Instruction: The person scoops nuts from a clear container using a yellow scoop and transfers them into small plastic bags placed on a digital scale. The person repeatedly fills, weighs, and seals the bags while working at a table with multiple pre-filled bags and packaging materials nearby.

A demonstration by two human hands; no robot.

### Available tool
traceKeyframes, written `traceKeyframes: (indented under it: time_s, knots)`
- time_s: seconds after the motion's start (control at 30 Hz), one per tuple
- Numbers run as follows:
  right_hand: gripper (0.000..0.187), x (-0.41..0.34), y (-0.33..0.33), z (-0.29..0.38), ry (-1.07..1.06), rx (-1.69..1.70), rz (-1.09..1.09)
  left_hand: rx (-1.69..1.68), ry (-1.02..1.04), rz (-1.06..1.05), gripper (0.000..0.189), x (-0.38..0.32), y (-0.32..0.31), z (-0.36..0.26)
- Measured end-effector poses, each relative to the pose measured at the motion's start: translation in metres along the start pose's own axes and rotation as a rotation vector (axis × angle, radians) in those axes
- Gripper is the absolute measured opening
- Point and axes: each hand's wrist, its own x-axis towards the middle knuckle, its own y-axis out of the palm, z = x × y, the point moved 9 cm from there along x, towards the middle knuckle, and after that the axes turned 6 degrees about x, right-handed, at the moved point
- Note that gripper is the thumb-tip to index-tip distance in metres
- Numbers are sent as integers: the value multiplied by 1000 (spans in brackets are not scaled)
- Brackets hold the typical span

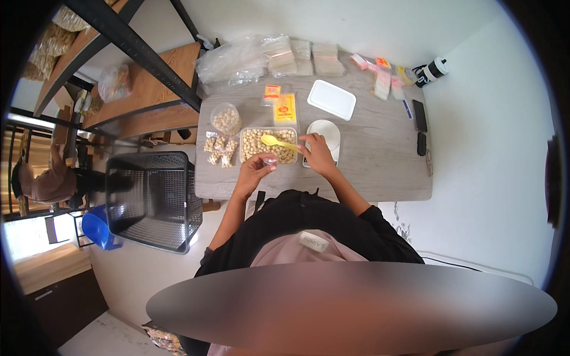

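Observation:
My left hand (253, 173) pinches a small clear plastic bag (270, 162) at the near edge of a rectangular plastic tub (241, 149). Small round pale-beige pieces (253, 141), apparently a snack, fill the tub. Across them lies a yellow plastic spoon (277, 142), its handle pointing right over the rim. My right hand (319, 155) is at the handle's end, thumb and forefinger apart; whether it grips the spoon cannot be made out. Beneath that hand stands a white kitchen scale (337, 155) with a round white dish (330, 133). Several filled little bags (221, 149) lie left of the tub.
Behind the tub are a round tub (226, 119) of pieces and yellow printed labels (285, 109). A white lid (331, 100) and stacked clear bags (328, 59) lie farther back. A phone (419, 115) rests at the right edge. Left stand a black crate (151, 200) and a person (53, 184).

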Motion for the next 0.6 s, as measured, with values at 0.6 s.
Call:
traceKeyframes:
  time_s: [0.6]
  knots:
    - [20,13,-14,-13,3,351,-151,532,267,-297,42,-2,-32,-22]
